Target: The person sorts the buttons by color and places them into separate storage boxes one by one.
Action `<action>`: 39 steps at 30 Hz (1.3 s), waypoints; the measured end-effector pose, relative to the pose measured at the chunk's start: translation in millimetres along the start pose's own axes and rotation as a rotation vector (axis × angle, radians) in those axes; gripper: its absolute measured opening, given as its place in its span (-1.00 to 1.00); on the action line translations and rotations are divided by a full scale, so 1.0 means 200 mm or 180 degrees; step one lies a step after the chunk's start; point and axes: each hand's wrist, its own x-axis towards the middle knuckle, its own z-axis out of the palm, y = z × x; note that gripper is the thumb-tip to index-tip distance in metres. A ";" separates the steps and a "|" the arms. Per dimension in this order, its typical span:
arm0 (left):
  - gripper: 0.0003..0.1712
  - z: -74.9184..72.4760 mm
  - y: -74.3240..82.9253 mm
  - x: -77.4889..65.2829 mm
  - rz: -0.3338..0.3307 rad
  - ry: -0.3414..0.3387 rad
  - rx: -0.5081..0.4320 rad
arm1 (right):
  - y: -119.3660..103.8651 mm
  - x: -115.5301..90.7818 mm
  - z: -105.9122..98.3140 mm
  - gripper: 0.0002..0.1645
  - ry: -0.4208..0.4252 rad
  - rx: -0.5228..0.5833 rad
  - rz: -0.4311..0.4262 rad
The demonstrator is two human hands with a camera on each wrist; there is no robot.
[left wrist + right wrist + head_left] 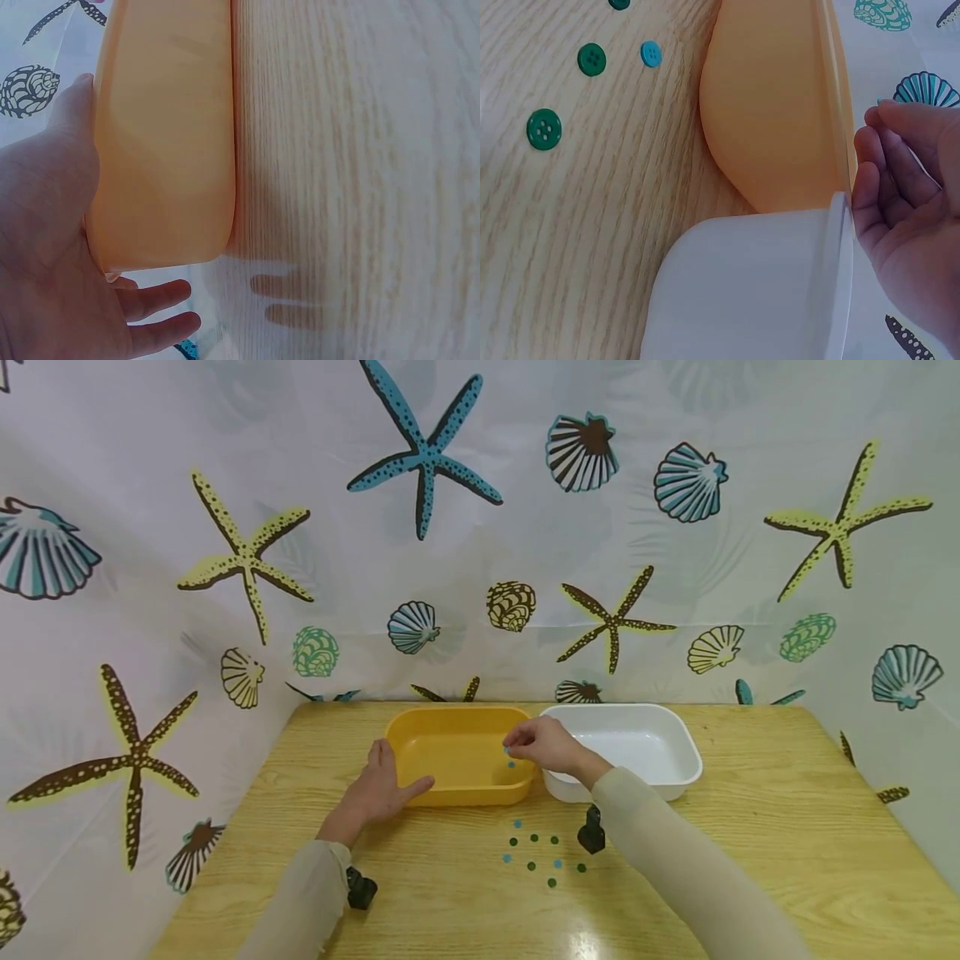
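Note:
My right hand (550, 746) is over the right end of a yellow tub (462, 796), pinching a small light-blue button (507, 749) between thumb and fingertips. Just below it, a second blue button (512, 765) shows against the tub's inside. At the tub's front left corner rests my left hand (375, 787), its thumb along the rim and its fingers fairly straight by the side wall. In the left wrist view the thumb touches the rim, while two extended fingers (159, 300) show past the tub's end.
A white tub (693, 771) stands against the yellow one's right end. On the wooden table in front lie several green buttons (532, 866) and a few blue buttons (558, 864). A curtain (480, 560) printed with shells and starfish surrounds the table's back and sides.

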 end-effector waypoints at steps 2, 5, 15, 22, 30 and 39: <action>0.39 0.00 0.00 0.00 -0.0005 -0.0006 -0.0023 | 0.01 0.01 0.00 -0.81 -0.0005 -0.0043 0.0014; 0.40 0.01 0.01 0.00 -0.0001 -0.0006 -0.0047 | 0.02 0.02 0.00 -0.81 0.0006 -0.0089 0.0083; 0.36 0.01 0.00 0.00 -0.0006 -0.0015 -0.0042 | 0.01 0.06 0.01 -0.78 0.0019 -0.0145 0.0197; 0.38 0.00 0.00 0.00 0.0035 -0.0026 -0.0014 | 0.00 0.08 0.03 -0.77 0.0006 -0.0233 0.0137; 0.38 0.01 0.00 -0.01 0.0050 -0.0036 0.0014 | 0.01 0.09 0.06 -0.84 0.0065 -0.0360 0.0144; 0.36 0.00 0.00 0.00 0.0037 0.0002 -0.0009 | -0.02 0.10 0.09 -0.84 0.0142 -0.0600 0.0142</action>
